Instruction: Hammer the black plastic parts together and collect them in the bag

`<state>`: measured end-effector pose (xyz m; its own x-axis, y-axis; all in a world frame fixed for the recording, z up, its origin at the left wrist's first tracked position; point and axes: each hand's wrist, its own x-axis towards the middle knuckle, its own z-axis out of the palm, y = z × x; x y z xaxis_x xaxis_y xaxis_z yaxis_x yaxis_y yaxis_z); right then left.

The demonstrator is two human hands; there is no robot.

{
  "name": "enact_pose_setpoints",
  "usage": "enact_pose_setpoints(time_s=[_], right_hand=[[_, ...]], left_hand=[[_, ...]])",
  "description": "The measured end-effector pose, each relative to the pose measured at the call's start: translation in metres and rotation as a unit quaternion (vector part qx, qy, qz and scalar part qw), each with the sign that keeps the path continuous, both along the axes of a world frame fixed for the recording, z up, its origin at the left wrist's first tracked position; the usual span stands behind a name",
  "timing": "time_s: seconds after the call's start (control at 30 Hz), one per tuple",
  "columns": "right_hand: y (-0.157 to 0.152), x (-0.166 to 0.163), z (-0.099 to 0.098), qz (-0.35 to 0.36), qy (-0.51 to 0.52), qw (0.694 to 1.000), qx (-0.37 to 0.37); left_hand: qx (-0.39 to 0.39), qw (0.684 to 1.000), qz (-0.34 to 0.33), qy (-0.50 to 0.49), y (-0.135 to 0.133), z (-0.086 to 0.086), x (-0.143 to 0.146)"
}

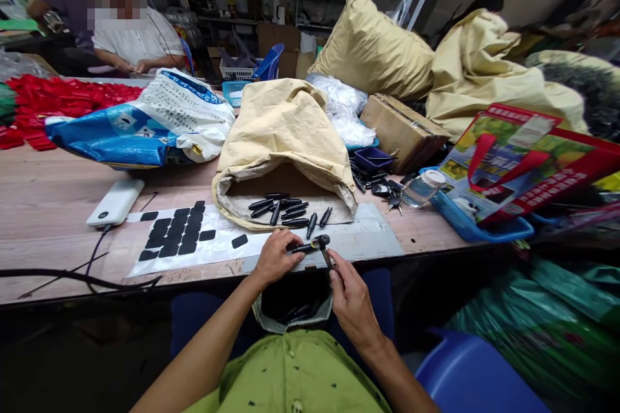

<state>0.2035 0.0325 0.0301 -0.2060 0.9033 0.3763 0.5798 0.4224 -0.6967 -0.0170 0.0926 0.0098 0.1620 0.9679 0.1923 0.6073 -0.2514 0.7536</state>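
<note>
At the table's front edge my left hand [278,258] is closed, its fingers pinching a slim black tube-shaped part [304,248]. My right hand [352,297] is closed round the handle of a small dark ratchet wrench [323,245]. The wrench's round head meets the right end of the part. Just beyond the hands, several similar black parts [275,213] lie at the mouth of a cream cloth sack [285,122]. Below the hands, an open bag [271,322] rests at my lap with dark pieces inside, hard to make out.
Black rounded pads [169,232] lie on a white sheet to the left, near a white power bank [115,202] with a cable. A blue-white sack [145,119] stands behind. At right are keys [394,202], a jar [423,188] and a blue tray [484,229]. People sit at back left.
</note>
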Motion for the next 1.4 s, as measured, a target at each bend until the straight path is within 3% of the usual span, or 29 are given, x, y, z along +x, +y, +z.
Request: enact_pose_setpoints(time_s=[0.3, 0.67, 0.8, 1.0, 1.13, 1.4], right_hand=[[0.001, -0.008, 0.011, -0.002, -0.094, 0.996, -0.006], [0.003, -0.020, 0.016, 0.015, -0.071, 0.997, -0.031], [0.014, 0.002, 0.020, -0.058, -0.075, 0.995, -0.015], [0.022, 0.034, 0.009, -0.207, -0.226, 0.951, -0.036], [0.021, 0.037, -0.001, -0.220, -0.278, 0.933, -0.057], [0.020, 0.034, -0.004, -0.224, -0.285, 0.929, -0.072]], left_hand=[[-0.008, 1.000, 0.009, -0.020, 0.000, 0.005, 0.002], [-0.001, 1.000, 0.005, -0.009, 0.000, 0.005, 0.001], [0.003, 1.000, 0.005, 0.000, 0.000, 0.003, 0.000], [0.002, 1.000, -0.011, -0.006, -0.001, 0.003, -0.003], [0.014, 1.000, -0.006, 0.004, -0.001, 0.004, -0.002], [0.012, 0.999, -0.005, 0.037, -0.002, 0.003, -0.001]])
